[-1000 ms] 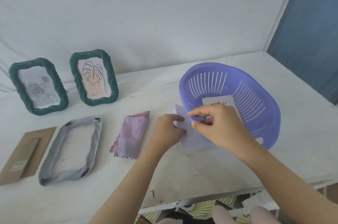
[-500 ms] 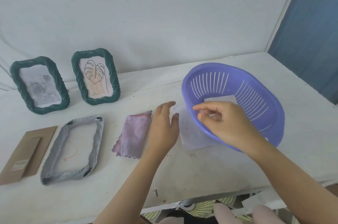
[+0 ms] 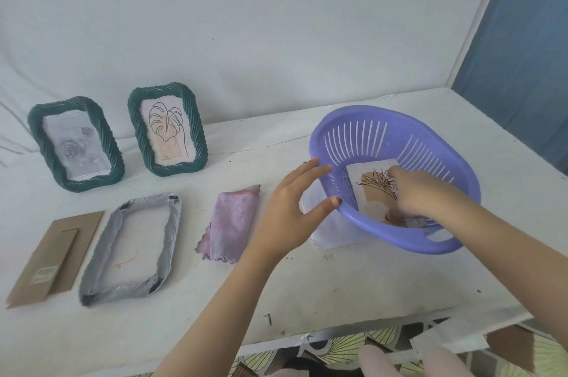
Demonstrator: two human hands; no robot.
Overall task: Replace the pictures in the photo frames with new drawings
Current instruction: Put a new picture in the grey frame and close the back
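A purple slotted basket (image 3: pixel 442 143) stands on the white table. Inside it lies a drawing (image 3: pixel 365 189) of a plant in black lines on a tan patch. My right hand (image 3: pixel 421 195) reaches into the basket and grips the drawing's right side, thumb at its lower edge. My left hand (image 3: pixel 292 210) has its fingers spread and touches the basket's left rim. A white sheet (image 3: pixel 332 229) lies on the table, partly under the basket. A grey frame (image 3: pixel 166 235) lies flat and without a picture, with its brown backing board (image 3: pixel 52 256) beside it.
Two green frames stand against the back wall, one with a grey rose picture (image 3: pixel 76 146), the other with a leaf drawing (image 3: pixel 167 130). A folded pink cloth (image 3: pixel 233 220) lies between the grey frame and my left hand. The table's front edge (image 3: pixel 307 336) runs close to me.
Both hands have let go of the white sheet, which now lies on the table. My right hand has moved into the basket onto the drawing, and my left hand has gone to the rim.
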